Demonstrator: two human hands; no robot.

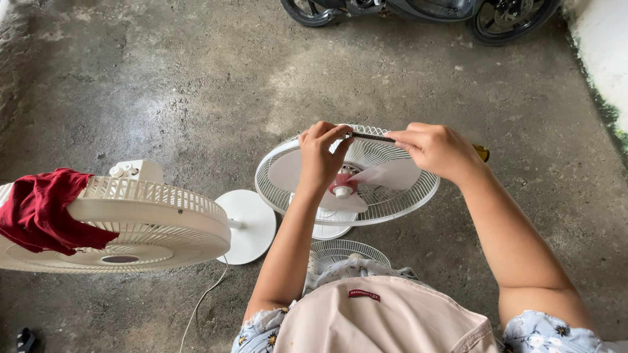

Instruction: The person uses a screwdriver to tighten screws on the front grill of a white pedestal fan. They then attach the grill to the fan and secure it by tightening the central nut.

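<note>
Both the left hand [320, 153] and right hand [435, 150] pinch the far rim of the light, springy wire fan guard [392, 202], likely best gripped there.

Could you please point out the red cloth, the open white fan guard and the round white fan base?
Red cloth [39, 209], head view, middle of the fabric.
Open white fan guard [399, 199], head view, lower wire rim.
Round white fan base [252, 229], head view, flat top.
</note>
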